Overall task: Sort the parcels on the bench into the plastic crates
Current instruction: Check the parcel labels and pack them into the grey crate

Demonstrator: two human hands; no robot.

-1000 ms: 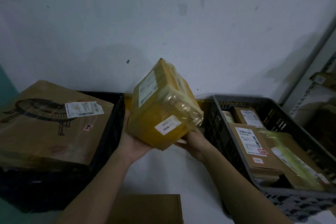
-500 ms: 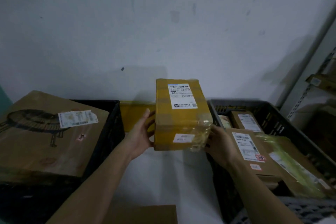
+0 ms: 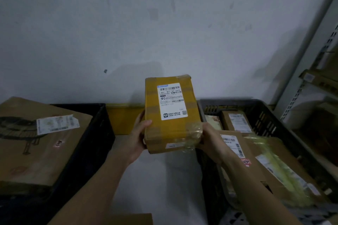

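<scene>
Parcel: yellow-taped rectangular cardboard box, white label up, held above the white counter between both crates. Left hand grips its left edge, right hand grips the lower right corner. Black plastic crate left holds a large brown carton; grey plastic crate right holds labelled parcels.

white bench below the hands, black crate left of them, grey crate right, cardboard box nearest

Cardboard parcel, glossy tape
</scene>
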